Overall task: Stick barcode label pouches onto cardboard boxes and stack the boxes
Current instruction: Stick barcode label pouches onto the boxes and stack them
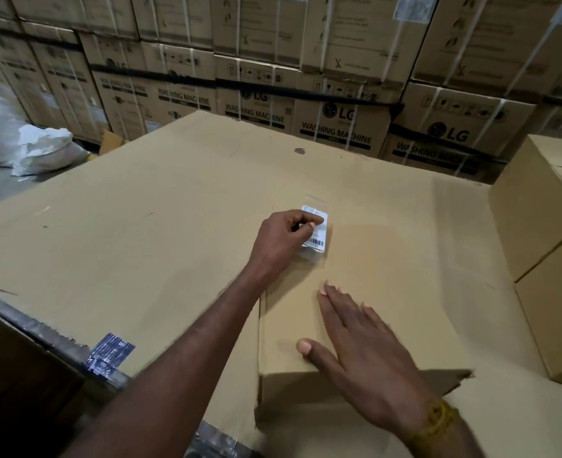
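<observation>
Left hand (281,241) pinches barcode label pouch (316,231), pressing it onto far part of cardboard box (388,292) top, likely to stick it. Right hand (359,342), fingers flat, grip released, steadies box near edge. Stacked boxes (544,226) wait right.

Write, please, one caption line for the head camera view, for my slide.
Left hand pinches a barcode label pouch onto a cardboard box while the right hand rests flat on it.
</observation>
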Demonstrator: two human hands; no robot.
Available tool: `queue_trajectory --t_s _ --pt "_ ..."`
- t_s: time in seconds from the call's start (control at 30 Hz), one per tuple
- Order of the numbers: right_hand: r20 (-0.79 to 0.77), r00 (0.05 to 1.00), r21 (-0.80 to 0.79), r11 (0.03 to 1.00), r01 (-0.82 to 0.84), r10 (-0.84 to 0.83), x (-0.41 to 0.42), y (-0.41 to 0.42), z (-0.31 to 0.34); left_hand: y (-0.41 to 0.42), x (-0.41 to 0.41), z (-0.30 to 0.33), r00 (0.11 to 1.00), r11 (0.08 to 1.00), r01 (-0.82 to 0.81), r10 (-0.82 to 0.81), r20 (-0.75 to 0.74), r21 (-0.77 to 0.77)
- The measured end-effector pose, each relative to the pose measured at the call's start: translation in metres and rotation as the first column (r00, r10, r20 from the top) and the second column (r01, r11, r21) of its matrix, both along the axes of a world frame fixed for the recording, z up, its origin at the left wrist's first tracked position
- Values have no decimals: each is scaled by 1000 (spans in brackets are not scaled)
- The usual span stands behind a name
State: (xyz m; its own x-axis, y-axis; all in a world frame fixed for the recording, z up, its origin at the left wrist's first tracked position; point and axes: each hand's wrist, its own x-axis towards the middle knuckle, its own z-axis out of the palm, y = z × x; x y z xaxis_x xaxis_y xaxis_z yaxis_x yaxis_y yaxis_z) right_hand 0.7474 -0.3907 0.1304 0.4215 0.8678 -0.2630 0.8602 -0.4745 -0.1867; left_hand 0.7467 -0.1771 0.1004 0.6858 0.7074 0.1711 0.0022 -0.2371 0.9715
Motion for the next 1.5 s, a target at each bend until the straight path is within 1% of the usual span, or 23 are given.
queue_trajectory --t_s 0.23,0.33,0.47,0.57,0.77,1.03,1.17,1.3,1.4,1.5 --pt "42 998 87 995 52 -56 42 49 -16 3 2 -5 1000 999 11 -11 6 43" --pt "33 997 87 993 73 -76 24 32 -16 3 2 -6 1000 1000 15 -16 23 17" --pt "23 997 34 997 69 -70 1 -1 -6 1 1 -4 1000 1000 11 -11 20 4" --pt "22 998 22 998 62 -63 11 11 -5 4 1 -4 1000 1000 4 -4 15 18" --pt "51 995 81 993 84 -88 45 51 -15 5 3 -7 1000 999 8 -8 14 31" --pt "6 997 18 997 81 -81 6 -2 -5 4 2 -8 999 1000 4 -4 39 -9" --pt "-9 998 37 998 60 -60 29 16 -7 6 3 -8 1000 1000 -8 8 10 14" --pt "9 997 67 995 71 -72 58 46 -12 7 4 -10 1000 999 0 -1 19 34" --pt "23 997 73 994 77 -78 51 39 -14 5 2 -9 1000 1000 4 -4 30 13" --pt "14 997 56 996 70 -71 24 10 -11 4 2 -8 999 1000 -5 5 36 1"
